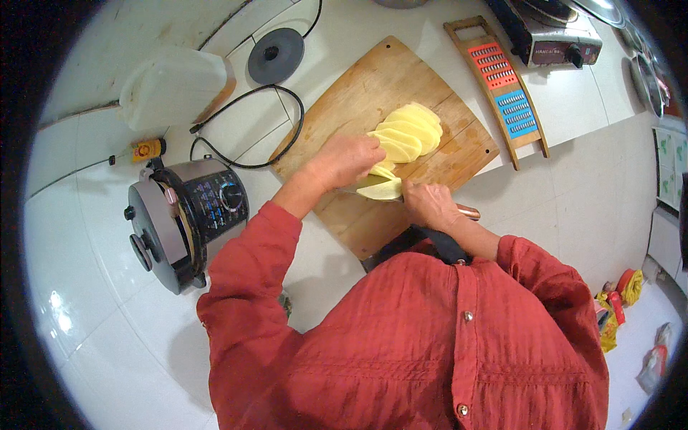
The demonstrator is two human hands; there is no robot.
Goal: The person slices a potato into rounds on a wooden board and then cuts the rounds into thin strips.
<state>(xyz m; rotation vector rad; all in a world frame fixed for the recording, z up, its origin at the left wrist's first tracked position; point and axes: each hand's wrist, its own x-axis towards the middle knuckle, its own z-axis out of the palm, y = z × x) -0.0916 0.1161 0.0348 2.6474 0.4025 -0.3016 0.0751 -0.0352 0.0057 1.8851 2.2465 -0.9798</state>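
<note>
Pale yellow slices, apparently potato (411, 131), lie fanned in an overlapping row on a wooden cutting board (344, 107). My left hand (349, 158) has its fingers bent against the near left end of that row, gripping slices there. In my right hand (432, 203) is a knife, its handle (469, 212) sticking out behind the palm. A cut slice (380, 188) lies over the blade, so most of the blade is hidden. Both hands are close together above the board's near half.
Right of the board lies a wooden-framed grater (502, 88) with red and blue panels. A stove (561, 45) stands beyond it. An electric pressure cooker (185, 220), a looped black cable (298, 129), a grey round lid (276, 56) and a whitish plastic container (174, 88) are at the left.
</note>
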